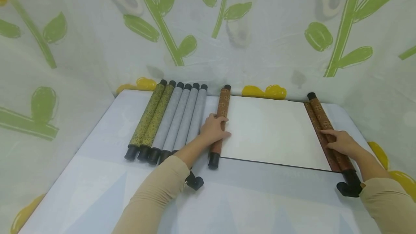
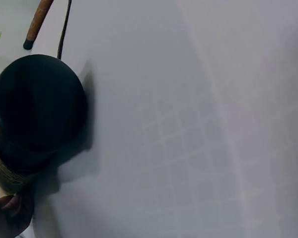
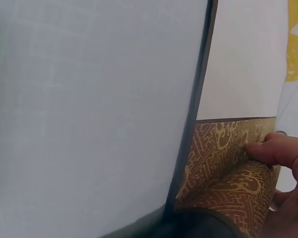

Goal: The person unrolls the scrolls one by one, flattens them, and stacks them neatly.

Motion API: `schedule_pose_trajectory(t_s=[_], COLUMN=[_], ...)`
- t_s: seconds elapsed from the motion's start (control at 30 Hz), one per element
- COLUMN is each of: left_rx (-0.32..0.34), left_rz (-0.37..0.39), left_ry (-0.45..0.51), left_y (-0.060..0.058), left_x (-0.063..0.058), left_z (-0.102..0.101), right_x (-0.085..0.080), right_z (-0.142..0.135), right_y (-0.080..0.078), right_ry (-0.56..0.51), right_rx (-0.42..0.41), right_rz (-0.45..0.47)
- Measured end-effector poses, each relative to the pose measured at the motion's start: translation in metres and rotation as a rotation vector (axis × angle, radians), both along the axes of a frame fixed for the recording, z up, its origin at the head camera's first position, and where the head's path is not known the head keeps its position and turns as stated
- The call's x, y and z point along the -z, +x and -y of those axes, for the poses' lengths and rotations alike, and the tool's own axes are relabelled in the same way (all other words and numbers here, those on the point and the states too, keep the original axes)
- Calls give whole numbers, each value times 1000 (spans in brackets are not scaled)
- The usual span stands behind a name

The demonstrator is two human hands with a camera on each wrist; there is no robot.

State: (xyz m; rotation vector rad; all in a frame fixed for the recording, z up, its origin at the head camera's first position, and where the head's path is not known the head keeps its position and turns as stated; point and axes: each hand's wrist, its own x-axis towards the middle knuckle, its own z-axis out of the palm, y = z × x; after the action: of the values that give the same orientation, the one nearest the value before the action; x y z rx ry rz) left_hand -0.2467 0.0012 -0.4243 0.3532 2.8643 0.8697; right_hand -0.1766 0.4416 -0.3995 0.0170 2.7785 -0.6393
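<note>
Left hand (image 1: 212, 129), at the left edge of the sheet (image 1: 269, 129), fingers curled about the left roll (image 1: 223, 100); right hand (image 1: 344, 143), just beyond the sheet's right edge, gripping the right roll (image 1: 320, 116). Scroll (image 1: 279, 140), spread open from hand to hand: light and easily creased, I judge, stiff only at the rolls, so best held there. Grey rolls (image 1: 177, 118): left of the sheet.

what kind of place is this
Perhaps a small work booth or filming corner: a leaf-printed cloth hangs close behind a white table, where rolled scrolls lie beside a partly opened scroll.
</note>
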Motion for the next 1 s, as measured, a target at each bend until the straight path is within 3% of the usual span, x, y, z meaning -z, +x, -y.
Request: schedule_pose_trajectory(t_s=[0.33, 1.0], left_rx=[-16, -40], left_rz=[19, 73], left_ry=[120, 93], left_y=[-3, 3], left_x=[1, -4], left_z=[-3, -24], right_x=[3, 7], right_z=[-6, -33], right_y=[2, 11], right_ry=[8, -14], right_rx=[34, 82], right_rz=[-7, -57])
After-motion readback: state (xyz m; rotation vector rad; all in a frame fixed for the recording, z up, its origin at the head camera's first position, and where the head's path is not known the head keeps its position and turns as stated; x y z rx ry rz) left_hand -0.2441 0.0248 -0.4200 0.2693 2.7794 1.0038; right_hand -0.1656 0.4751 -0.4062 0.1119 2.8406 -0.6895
